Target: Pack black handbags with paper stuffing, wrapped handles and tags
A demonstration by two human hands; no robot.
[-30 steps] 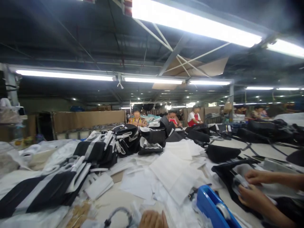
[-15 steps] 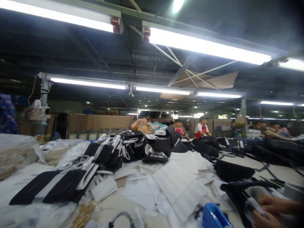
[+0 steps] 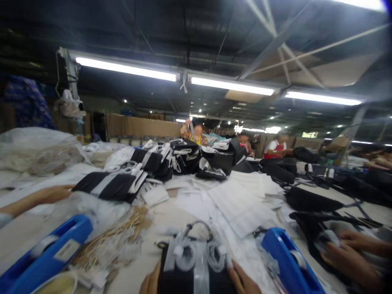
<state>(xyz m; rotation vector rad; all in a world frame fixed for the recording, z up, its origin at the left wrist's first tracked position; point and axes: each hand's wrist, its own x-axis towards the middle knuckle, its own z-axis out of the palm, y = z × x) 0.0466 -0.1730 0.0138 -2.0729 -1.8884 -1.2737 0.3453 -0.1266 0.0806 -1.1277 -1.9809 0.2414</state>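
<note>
At the bottom middle a black bag (image 3: 183,281) faces me, with a black handle loop at its top. Two coils wrapped in clear plastic (image 3: 185,257) and a pale strip running down the centre lie on its front. My left hand (image 3: 150,282) grips the bag's left side, cut off by the frame's lower edge. On the opposite edge, my right hand (image 3: 243,279) holds it with fingers curled at the side. A blue tape dispenser (image 3: 290,259) stands right of the bag, and another blue tape dispenser (image 3: 52,253) stands to the left.
A co-worker's hand (image 3: 53,194) touches a stack of folded black bags (image 3: 110,185) at left. Another worker's hands (image 3: 349,249) handle a black bag at right. White foam sheets (image 3: 241,204), paper scraps and black bags cover the table. Several people sit beyond.
My view has tilted down and shifted left. The bag with my hands on it has come into sight, as have the left tape dispenser and the co-worker's hand at left.
</note>
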